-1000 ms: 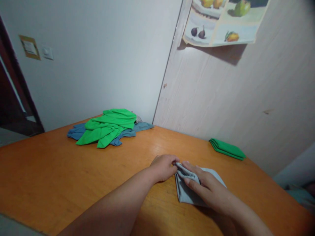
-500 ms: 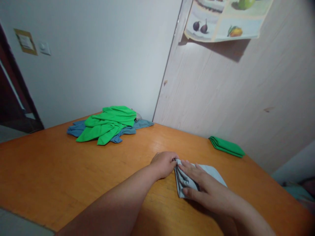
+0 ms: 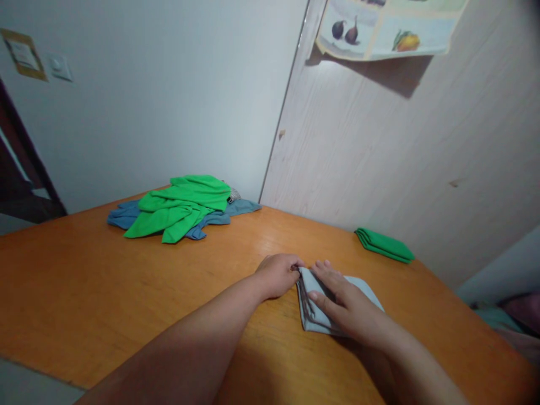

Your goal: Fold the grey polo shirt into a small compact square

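Note:
A light grey cloth [image 3: 320, 324], folded in layers, lies on the wooden table [image 3: 177, 287] in front of me. My left hand [image 3: 278, 275] pinches its far left corner between thumb and fingers. Flat on top of the cloth rests my right hand [image 3: 343, 301], fingers stretched forward and thumb spread to the left. It covers much of the cloth's upper layer. Along the left edge the stacked layers show with a dark gap between them.
A loose heap of a bright green cloth [image 3: 185, 202] over blue cloths [image 3: 122, 215] sits at the back left by the wall. At the back right lies a folded green cloth [image 3: 383, 246] against a wooden panel [image 3: 379, 152]. A fruit poster [image 3: 388, 31] hangs above.
My right hand has slid slightly away from me across the cloth, and its thumb has moved forward. The upper layer looks flatter. My left hand keeps its grip at the corner.

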{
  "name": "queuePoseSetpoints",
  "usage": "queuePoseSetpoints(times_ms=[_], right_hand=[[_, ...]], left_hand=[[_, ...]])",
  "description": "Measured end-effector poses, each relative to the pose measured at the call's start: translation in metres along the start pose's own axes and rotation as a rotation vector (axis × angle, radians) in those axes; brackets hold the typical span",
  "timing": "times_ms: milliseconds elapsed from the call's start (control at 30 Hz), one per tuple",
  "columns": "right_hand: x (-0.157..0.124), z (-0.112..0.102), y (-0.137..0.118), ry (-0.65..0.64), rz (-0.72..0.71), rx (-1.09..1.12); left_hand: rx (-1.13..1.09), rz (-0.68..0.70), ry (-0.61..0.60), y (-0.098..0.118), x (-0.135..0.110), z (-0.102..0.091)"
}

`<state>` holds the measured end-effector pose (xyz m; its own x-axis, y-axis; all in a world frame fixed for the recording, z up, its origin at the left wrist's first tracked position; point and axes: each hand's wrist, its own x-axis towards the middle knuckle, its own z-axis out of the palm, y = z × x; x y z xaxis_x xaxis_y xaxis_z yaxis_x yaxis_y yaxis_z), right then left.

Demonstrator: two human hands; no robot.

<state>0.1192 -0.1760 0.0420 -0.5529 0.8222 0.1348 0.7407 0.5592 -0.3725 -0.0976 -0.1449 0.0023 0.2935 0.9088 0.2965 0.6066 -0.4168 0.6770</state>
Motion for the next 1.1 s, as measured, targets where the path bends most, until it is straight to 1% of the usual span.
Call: queuePoseSetpoints(times_ms=[100, 200, 533, 700, 800, 900, 1000, 1067, 1100], right_hand=[[-0.002, 0.002, 0.003, -0.096, 0.002, -0.040], [-0.003, 0.003, 0.006, -0.136, -0.005, -0.050], [-0.002, 0.007, 0.006, -0.152, -0.022, -0.066], [-0.002, 0.005, 0.005, -0.143, -0.015, -0.036], [0.000, 0.002, 0.005, -0.074, -0.002, 0.028], [0.003, -0.004, 0.010, 0.073, 0.056, 0.113], [0.007, -0.014, 0.021, 0.232, 0.123, 0.152], [0.008, -0.022, 0.030, 0.331, 0.157, 0.155], [0.009, -0.026, 0.034, 0.376, 0.173, 0.154]], left_hand=[[0.005, -0.003, 0.015, -0.003, 0.000, 0.002], [0.012, -0.003, 0.017, -0.004, 0.000, 0.003], [0.012, -0.041, 0.012, -0.004, 0.001, 0.003], [0.015, 0.017, 0.005, -0.005, 0.002, 0.002], [0.035, 0.007, 0.047, -0.001, 0.000, 0.001], [0.073, 0.007, 0.146, 0.007, -0.002, -0.002], [0.115, 0.100, 0.210, 0.022, -0.007, -0.006], [0.128, 0.179, 0.204, 0.034, -0.012, -0.008], [0.130, 0.217, 0.181, 0.040, -0.016, -0.008]])
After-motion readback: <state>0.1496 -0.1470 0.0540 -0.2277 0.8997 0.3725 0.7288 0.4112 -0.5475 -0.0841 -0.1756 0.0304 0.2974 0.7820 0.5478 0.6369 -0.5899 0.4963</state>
